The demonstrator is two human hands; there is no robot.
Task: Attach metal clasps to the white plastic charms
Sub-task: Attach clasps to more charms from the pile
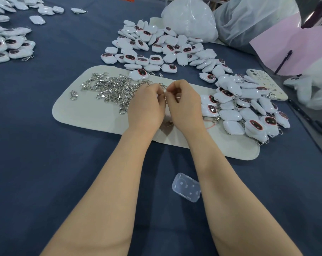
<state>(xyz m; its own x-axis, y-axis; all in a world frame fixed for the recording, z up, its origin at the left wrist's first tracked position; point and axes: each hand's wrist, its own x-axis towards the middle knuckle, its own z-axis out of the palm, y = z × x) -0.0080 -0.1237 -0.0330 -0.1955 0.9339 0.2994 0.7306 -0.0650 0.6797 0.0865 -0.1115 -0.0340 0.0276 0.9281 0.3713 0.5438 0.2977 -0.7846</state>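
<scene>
— Dark blue tablecloth (64,163), cream felt mat (73,111): left hand (146,106) and right hand (184,104), fingers curled, pinch one silver metal clasp (164,93) between them.
— Opening its ring, I'd judge. White plastic charms (230,115) lie heaped just right; next, one needs threading on.

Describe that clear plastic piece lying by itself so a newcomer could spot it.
Start at the cream felt mat on the dark blue tablecloth, then come toward the person. Just left of the right forearm lies a clear rounded-rectangle plastic shell. Unlike the white plastic charms, it is see-through and lies alone.
</scene>
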